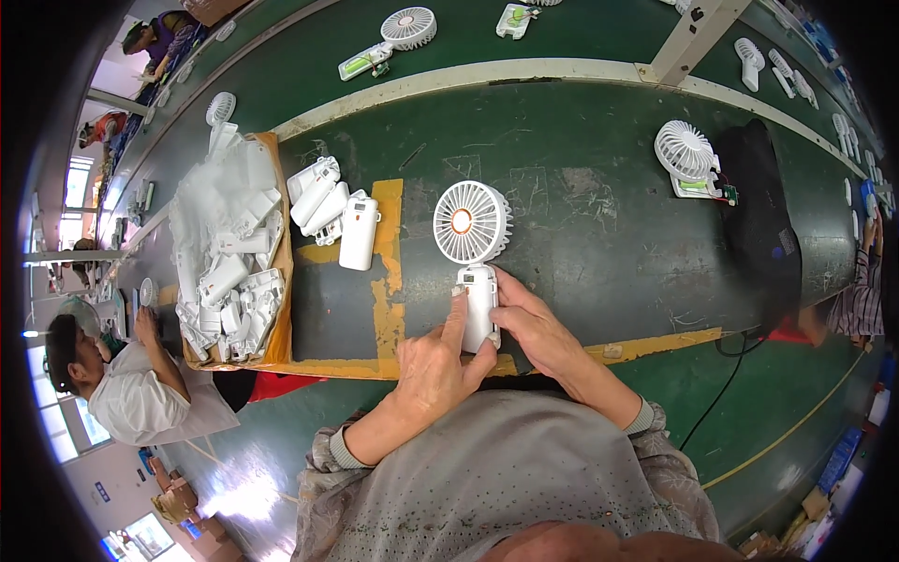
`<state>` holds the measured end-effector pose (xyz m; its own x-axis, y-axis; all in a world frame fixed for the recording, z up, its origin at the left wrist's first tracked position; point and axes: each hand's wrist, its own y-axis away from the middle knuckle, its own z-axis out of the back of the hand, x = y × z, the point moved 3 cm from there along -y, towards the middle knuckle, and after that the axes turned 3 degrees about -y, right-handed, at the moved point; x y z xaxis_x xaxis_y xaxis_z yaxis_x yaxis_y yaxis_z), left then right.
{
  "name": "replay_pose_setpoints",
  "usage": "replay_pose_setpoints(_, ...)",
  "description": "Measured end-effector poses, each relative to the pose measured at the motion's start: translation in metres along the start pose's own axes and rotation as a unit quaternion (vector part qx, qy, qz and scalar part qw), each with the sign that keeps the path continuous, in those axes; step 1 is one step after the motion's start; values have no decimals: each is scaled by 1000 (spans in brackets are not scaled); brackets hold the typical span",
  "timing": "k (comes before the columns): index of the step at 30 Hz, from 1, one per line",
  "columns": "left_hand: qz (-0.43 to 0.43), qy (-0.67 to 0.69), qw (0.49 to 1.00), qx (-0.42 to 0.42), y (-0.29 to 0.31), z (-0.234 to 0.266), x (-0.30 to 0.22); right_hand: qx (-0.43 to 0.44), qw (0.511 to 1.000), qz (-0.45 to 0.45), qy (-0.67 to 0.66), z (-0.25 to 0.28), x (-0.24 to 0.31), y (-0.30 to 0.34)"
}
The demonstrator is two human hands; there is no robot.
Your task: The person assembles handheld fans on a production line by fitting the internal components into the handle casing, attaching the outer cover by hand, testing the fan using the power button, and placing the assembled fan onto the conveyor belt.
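Fingers of the left hand (435, 363) and right hand (536, 330) close around the handle of a white handheld fan (477, 281), left index and thumb at its left side and lower end, right thumb against its right edge. Fan sits head-away, on or just over the dark surface (581, 290), right of loose white covers (359, 234). Step, judged: pressing the casing home. Next move probably calls for even pressure along the seam.

A post (695, 45) stood toward half past one, dark cloth (763, 220) lay toward three, a co-worker (140, 398) toward eight.
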<state>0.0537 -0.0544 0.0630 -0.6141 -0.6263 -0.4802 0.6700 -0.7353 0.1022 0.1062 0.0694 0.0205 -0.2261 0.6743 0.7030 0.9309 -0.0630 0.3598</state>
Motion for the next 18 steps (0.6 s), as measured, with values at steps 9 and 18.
replay_pose_setpoints(9,-58,-14,998,-24,2,-5,3,-11,996,24,86,-3,-4,2)
replay_pose_setpoints(18,-57,62,996,5,-5,8,12,-32,984,38,172,-2,-5,2)
